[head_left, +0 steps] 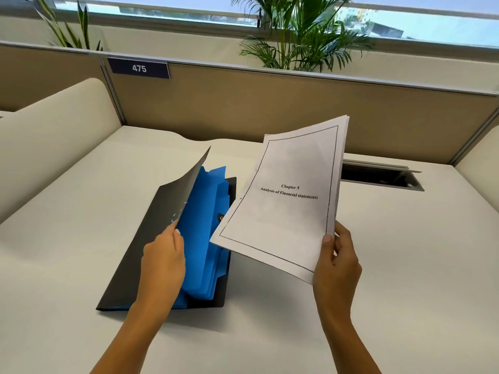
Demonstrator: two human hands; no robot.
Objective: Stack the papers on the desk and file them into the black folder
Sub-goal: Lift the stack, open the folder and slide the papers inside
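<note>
A black folder [140, 255] lies on the white desk [81, 206], left of centre. Its front cover is lifted and tilted up to the left, showing blue tabbed dividers [201, 228] inside. My left hand [163, 263] pinches the lower edge of that cover. My right hand [337, 261] grips the bottom right corner of a stack of white papers [286, 201], held in the air just right of the folder. The top sheet reads "Chapter 5 Analysis of Financial statements". The papers hide part of the folder's right edge.
A cable slot with a raised grey flap [383, 176] is sunk into the desk behind the papers. Tan partition walls [270, 103] close the back and sides, with a "475" label [139, 68]. Potted palms [299, 33] stand beyond the partition.
</note>
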